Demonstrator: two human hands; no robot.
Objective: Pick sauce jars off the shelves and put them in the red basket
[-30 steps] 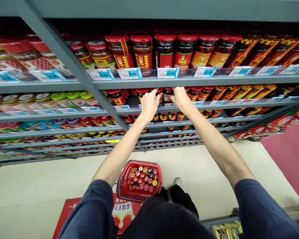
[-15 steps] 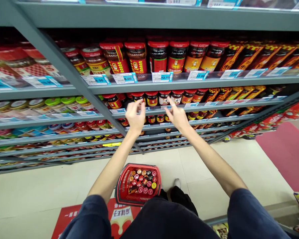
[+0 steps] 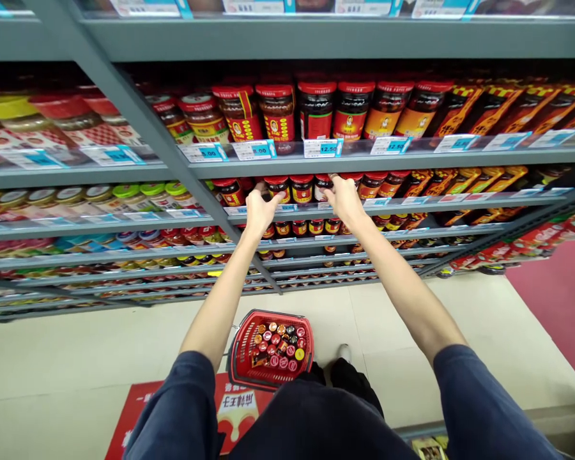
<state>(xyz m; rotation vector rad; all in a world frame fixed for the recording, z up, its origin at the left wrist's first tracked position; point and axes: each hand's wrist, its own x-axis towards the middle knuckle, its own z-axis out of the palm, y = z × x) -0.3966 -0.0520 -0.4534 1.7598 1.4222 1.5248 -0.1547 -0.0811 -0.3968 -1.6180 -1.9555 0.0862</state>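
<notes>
A gray metal shelving unit (image 3: 335, 38) fills the upper view, its shelves packed with sauce jars and price tags. Below it lie a pale tiled floor (image 3: 402, 319), a pink mat (image 3: 556, 306) at the right and a red printed floor sign (image 3: 239, 415) near the feet. A red plastic shopping basket (image 3: 268, 316) sits just in front of the feet, filled with capped jars (image 3: 273, 348); it looks much as it did a moment ago.

Both arms reach up from dark blue sleeves. Half a second earlier the hands hung lower with spread fingers, clear of the jars. Now they have risen to the second shelf's row of red-capped sauce jars (image 3: 301, 190). The left hand (image 3: 261, 214) is partly open, its fingers just at the lower front of a jar. The right hand (image 3: 345, 201) is curved, its fingertips (image 3: 329, 182) against a jar beside the shelf's upper edge. Whether either hand grips a jar, I cannot tell.
</notes>
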